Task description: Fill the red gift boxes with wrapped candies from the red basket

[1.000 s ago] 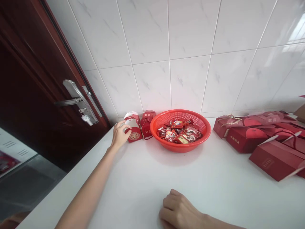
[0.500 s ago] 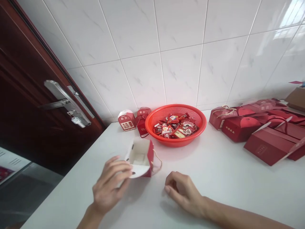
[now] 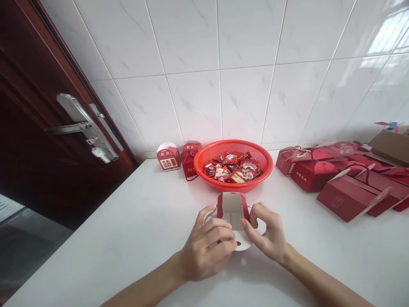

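A small red gift box (image 3: 232, 209) stands open on the white table, its pale inside facing up and nothing visible in it. My left hand (image 3: 209, 245) is closed around the box's left side and near flap, with a bit of string handle showing by its index finger. On the other side, my right hand (image 3: 266, 230) pinches the box's right edge, thumb at the rim and index finger curled. Just behind the box sits a red plastic basket (image 3: 235, 186) that holds several wrapped candies (image 3: 238, 168).
Two red gift boxes (image 3: 169, 158) stand by the tiled wall, left of the basket. Several more red boxes (image 3: 345, 198) crowd the right of the table (image 3: 105, 230), with a brown carton (image 3: 390, 144) behind them. A dark door (image 3: 38, 140) with a handle is at left.
The open box has moved right and turned, so it now faces me in front of the basket. My left hand moved with it, and my right hand has come onto its right side.
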The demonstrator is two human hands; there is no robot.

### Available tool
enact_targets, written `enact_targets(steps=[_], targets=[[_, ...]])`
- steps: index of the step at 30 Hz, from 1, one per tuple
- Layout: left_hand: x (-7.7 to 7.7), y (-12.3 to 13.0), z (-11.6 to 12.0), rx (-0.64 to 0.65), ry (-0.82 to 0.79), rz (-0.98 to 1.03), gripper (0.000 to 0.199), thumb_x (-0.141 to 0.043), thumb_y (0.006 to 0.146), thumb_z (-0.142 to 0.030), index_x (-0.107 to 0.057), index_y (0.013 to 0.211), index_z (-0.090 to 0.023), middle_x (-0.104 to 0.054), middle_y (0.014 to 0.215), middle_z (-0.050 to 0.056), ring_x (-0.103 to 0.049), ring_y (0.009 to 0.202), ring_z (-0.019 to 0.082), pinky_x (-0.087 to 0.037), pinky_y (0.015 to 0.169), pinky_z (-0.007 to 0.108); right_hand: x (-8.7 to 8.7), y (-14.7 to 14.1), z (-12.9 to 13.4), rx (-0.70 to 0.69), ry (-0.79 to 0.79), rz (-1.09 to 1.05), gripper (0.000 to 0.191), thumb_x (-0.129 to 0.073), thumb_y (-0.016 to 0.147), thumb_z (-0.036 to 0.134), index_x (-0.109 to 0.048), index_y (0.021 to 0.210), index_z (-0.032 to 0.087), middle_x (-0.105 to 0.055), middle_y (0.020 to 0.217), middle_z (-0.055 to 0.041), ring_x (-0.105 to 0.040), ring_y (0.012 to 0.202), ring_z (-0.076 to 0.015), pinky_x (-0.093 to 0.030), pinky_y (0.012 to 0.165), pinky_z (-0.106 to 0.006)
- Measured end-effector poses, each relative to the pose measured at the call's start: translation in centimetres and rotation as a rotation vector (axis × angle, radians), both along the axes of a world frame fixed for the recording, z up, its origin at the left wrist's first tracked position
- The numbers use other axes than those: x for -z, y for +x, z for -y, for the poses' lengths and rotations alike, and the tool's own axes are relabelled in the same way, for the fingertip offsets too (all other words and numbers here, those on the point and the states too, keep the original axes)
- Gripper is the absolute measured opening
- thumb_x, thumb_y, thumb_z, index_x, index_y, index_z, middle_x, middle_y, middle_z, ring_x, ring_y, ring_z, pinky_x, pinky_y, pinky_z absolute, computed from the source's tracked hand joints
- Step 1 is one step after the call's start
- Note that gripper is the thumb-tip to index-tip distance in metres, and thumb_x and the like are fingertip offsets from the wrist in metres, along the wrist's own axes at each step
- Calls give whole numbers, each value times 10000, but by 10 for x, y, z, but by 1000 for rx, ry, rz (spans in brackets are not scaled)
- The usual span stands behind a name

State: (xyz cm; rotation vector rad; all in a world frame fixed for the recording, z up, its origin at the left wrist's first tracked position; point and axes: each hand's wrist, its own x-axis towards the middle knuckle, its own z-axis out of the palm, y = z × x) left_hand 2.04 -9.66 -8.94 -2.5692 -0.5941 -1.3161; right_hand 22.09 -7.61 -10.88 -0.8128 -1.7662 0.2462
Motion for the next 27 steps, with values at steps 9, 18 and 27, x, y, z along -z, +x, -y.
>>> enact_targets(steps=[9, 18, 27], targets=[[-7, 4, -18, 62, -221, 96, 215, -441, 955, -211, -655, 929, -211, -698, 835, 25, -649, 862, 197, -304, 1106, 491, 3, 14, -13, 155, -50, -9, 338, -444, 917, 126, -298, 626, 219, -398, 537, 49, -390, 525, -111, -355, 536, -226], [-57, -2, -54, -12, -412, 110, 225, -474, 971, -178, -669, 858, -191, -726, 842, 5, -658, 818, 164, -382, 1040, 384, 9, 11, -13, 76, -131, -16, 371, -451, 977, 227, -371, 615, 206, -438, 537, 49, -397, 517, -104, -363, 581, -241], [-69, 16, -177, -268, -900, -368, 328, -506, 895, -371, -737, 1027, -178, -752, 1088, 60, -686, 966, 235, -507, 824, 296, 12, 7, -8, -7, -170, -38, 466, -315, 1054, 317, -342, 602, 206, -421, 527, 37, -371, 525, -117, -362, 609, -261]])
